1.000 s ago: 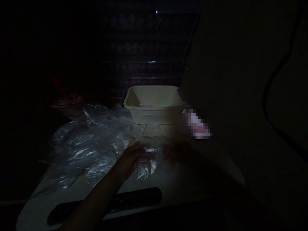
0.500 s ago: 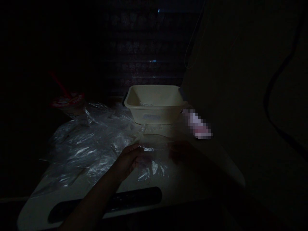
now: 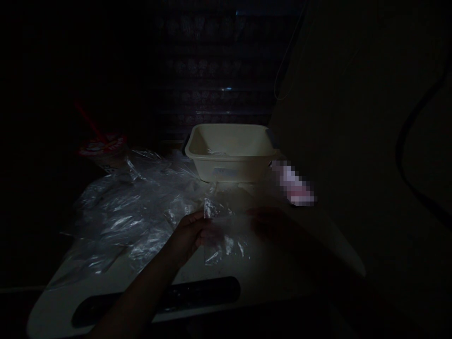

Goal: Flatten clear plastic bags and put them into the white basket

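Between my two hands is a small clear plastic bag, its surface creased and shiny. My left hand pinches the bag's left side between thumb and fingers. At its right side, deep in shadow, my right hand has its fingers closed on the edge; their detail is hard to make out. A loose pile of clear plastic bags spreads to the left of my left hand. Behind the hands stands a cream plastic basin with dark handles, a bit of clear plastic lying inside.
The white table has a dark slot near its front edge. At the back left stands a cup with a red lid and straw. A pixelated pinkish item lies right of the basin. A dark cord hangs at the right.
The upper part of the bag now stands up as a flap above my left hand, where before it lay folded flat. The whole view has shifted slightly; both hands stay nearly in place.
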Tool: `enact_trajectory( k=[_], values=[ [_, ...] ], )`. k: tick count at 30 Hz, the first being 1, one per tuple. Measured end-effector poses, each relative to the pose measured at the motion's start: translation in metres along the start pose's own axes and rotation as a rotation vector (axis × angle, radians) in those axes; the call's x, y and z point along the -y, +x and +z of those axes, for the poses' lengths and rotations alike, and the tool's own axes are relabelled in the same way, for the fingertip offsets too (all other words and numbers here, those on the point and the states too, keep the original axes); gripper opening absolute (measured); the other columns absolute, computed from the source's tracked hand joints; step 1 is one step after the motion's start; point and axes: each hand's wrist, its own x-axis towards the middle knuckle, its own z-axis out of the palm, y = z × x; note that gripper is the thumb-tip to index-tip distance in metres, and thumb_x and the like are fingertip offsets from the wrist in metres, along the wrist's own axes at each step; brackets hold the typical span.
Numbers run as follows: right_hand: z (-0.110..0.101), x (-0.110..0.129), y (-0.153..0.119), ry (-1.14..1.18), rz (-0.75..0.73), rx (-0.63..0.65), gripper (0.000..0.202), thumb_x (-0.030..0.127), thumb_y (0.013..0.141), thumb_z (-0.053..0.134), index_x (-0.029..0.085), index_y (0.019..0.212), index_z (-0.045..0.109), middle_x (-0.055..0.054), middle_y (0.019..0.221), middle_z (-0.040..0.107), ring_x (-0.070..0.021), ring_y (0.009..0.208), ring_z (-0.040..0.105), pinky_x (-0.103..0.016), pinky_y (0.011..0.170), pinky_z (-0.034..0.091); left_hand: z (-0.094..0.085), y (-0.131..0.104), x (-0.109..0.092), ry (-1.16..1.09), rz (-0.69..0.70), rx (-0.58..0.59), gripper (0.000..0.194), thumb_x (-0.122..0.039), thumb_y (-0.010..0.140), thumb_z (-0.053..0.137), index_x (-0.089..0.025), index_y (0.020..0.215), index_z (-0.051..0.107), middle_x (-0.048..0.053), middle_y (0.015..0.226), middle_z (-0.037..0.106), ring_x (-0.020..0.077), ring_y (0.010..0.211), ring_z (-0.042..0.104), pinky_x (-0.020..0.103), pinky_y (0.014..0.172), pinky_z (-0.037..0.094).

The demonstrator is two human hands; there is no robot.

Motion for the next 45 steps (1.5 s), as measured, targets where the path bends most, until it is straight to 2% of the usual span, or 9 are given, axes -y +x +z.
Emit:
enact_trajectory(
  k=[11,18,23,26,28,31,35,39,45],
  values=[
    [-0.003,0.004,-0.001,-0.208,-0.009,-0.065,0.01,0.025,0.056,0.061,0.016,0.06,0.062,-0.001,0.056,0.06,-0.0103,0.048,0.054,-0.024,0.048,0.043,-0.013,0.004,0.004,0.339,0.189,0.049,0.012,-0.021,0.059,0.049,-0.018,0.054,0.06,-0.001,0.059,0.059,0.0107,0.051,0.05,0.02,0.047,0.036],
    [-0.011,-0.002,0.001,-0.328,-0.186,-0.083,0.009,0.024,0.06,0.058,0.018,0.059,0.064,-0.002,0.062,0.062,-0.0128,0.058,0.056,-0.026,0.057,0.044,-0.014,0.004,0.004,0.429,0.325,0.042,0.015,-0.015,0.057,0.047,-0.018,0.046,0.057,-0.002,0.052,0.054,0.0107,0.051,0.047,0.023,0.053,0.037],
    [-0.012,0.0,0.001,-0.533,-0.242,-0.183,0.013,0.029,0.062,0.056,0.019,0.064,0.064,-0.004,0.071,0.064,-0.0169,0.066,0.057,-0.032,0.063,0.044,-0.013,0.002,0.002,0.471,0.44,-0.032,0.013,-0.014,0.059,0.049,-0.018,0.049,0.056,0.002,0.072,0.06,0.0168,0.077,0.054,0.028,0.072,0.038],
    [-0.008,0.002,0.001,-0.774,-0.278,-0.284,0.013,0.026,0.063,0.055,0.02,0.07,0.063,-0.004,0.075,0.063,-0.0182,0.071,0.057,-0.033,0.067,0.044,-0.009,-0.001,0.003,0.707,0.639,-0.145,0.012,-0.02,0.068,0.047,-0.017,0.065,0.058,0.006,0.101,0.055,0.0191,0.094,0.049,0.03,0.081,0.036],
    [-0.006,0.002,0.001,-0.892,-0.307,-0.331,0.017,0.023,0.065,0.05,0.019,0.077,0.062,-0.005,0.08,0.063,-0.0181,0.072,0.057,-0.033,0.066,0.045,-0.005,-0.003,0.005,0.967,0.753,-0.12,0.022,-0.021,0.075,0.04,-0.017,0.09,0.056,0.007,0.113,0.049,0.0185,0.106,0.041,0.032,0.088,0.031],
    [-0.008,0.0,0.0,-1.049,-0.422,-0.358,0.024,0.02,0.066,0.044,0.018,0.086,0.058,-0.006,0.09,0.06,-0.0178,0.077,0.057,-0.032,0.067,0.045,0.001,-0.003,0.011,1.318,0.778,-0.002,0.039,-0.021,0.081,0.03,-0.015,0.12,0.033,0.007,0.128,0.033,0.0163,0.119,0.023,0.035,0.095,0.023],
    [-0.012,-0.003,-0.003,-1.208,-0.638,-0.431,0.03,0.018,0.067,0.038,0.015,0.093,0.054,-0.009,0.099,0.055,-0.0185,0.09,0.052,-0.033,0.076,0.043,0.004,-0.001,0.021,1.673,0.769,-0.004,0.045,-0.022,0.083,0.027,-0.011,0.126,0.02,0.011,0.133,0.022,0.0187,0.122,0.013,0.039,0.097,0.017],
    [0.007,-0.009,-0.008,-1.362,-0.776,-0.482,0.037,0.018,0.073,0.031,0.01,0.105,0.048,-0.012,0.107,0.051,-0.0191,0.102,0.045,-0.036,0.087,0.038,0.003,-0.001,0.025,1.867,0.769,-0.007,0.046,-0.026,0.083,0.026,-0.007,0.125,0.022,0.014,0.131,0.024,0.0209,0.121,0.014,0.041,0.098,0.015],
    [0.06,-0.017,-0.004,-1.604,-0.754,-0.177,0.044,0.018,0.079,0.027,-0.001,0.117,0.037,-0.016,0.124,0.035,-0.02,0.118,0.025,-0.034,0.096,0.028,0.002,-0.002,0.027,1.962,0.763,-0.015,0.047,-0.028,0.082,0.024,-0.005,0.124,0.024,0.016,0.13,0.025,0.0235,0.121,0.016,0.048,0.095,0.013]
  ],
)
